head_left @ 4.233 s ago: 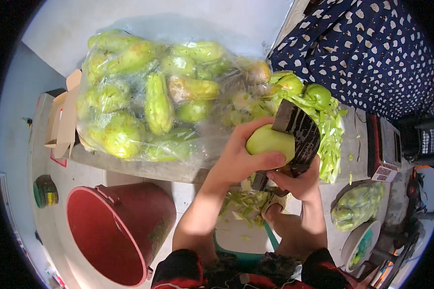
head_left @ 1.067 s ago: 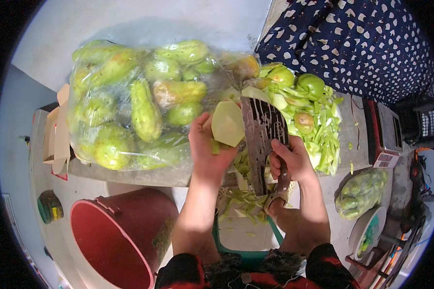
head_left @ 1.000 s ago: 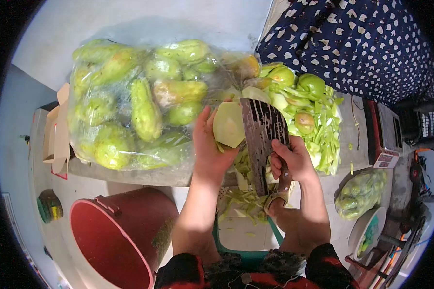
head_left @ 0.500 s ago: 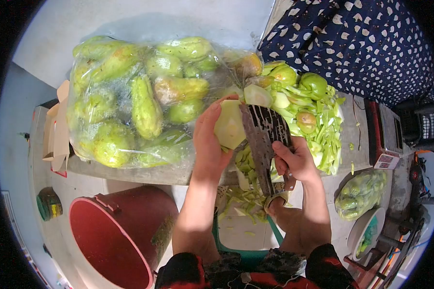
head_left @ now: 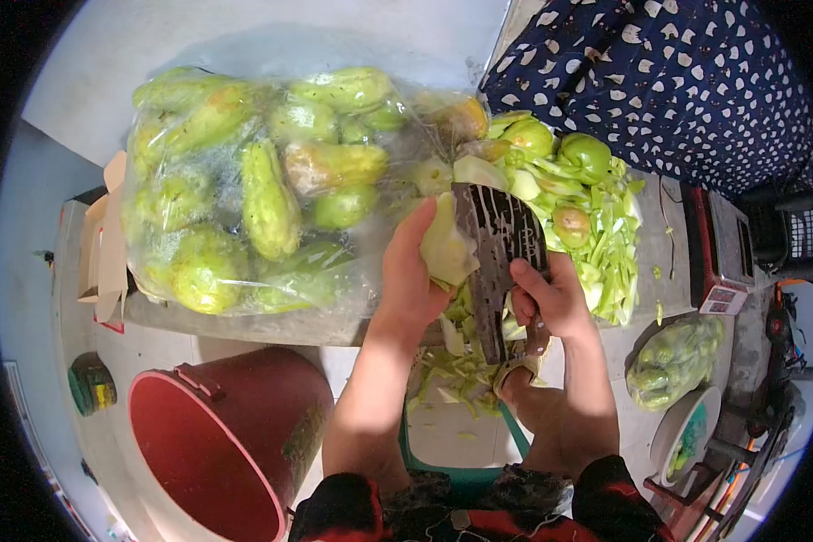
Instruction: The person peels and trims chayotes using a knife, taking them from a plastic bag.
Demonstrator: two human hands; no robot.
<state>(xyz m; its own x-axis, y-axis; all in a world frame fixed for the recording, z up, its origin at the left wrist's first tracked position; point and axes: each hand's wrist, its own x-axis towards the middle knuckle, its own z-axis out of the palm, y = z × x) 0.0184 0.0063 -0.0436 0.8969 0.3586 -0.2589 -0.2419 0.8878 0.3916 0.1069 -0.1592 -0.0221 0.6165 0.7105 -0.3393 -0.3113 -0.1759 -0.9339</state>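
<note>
My left hand (head_left: pixel 413 262) is wrapped around a peeled green papaya (head_left: pixel 445 244), its pale flesh turned to the right. In my right hand (head_left: pixel 547 298) is a cleaver (head_left: pixel 499 271) with a broad dark blade streaked with pale residue and a riveted wooden handle. The blade stands upright beside the papaya's right side; I cannot tell whether they touch. Just beyond the blade rests a pale peeled piece (head_left: pixel 479 170). Right of my hands lies a heap of green peelings (head_left: pixel 596 257), with a few unpeeled green fruits (head_left: pixel 584 158) on top.
A clear plastic bag (head_left: pixel 221 194) of large green fruits covers the left of the grey bench (head_left: pixel 244 328). Below stand a red bin (head_left: pixel 280 406) and, at right, another bagged bunch (head_left: pixel 676 361) beside a white bucket (head_left: pixel 709 406). Peelings (head_left: pixel 461 384) litter the floor. Dark patterned cloth (head_left: pixel 659 81) hangs at upper right.
My left hand has moved right and slightly down, and the papaya has turned so its cut face points more to the right. The cleaver stays nearly in place, its blade slightly more upright.
</note>
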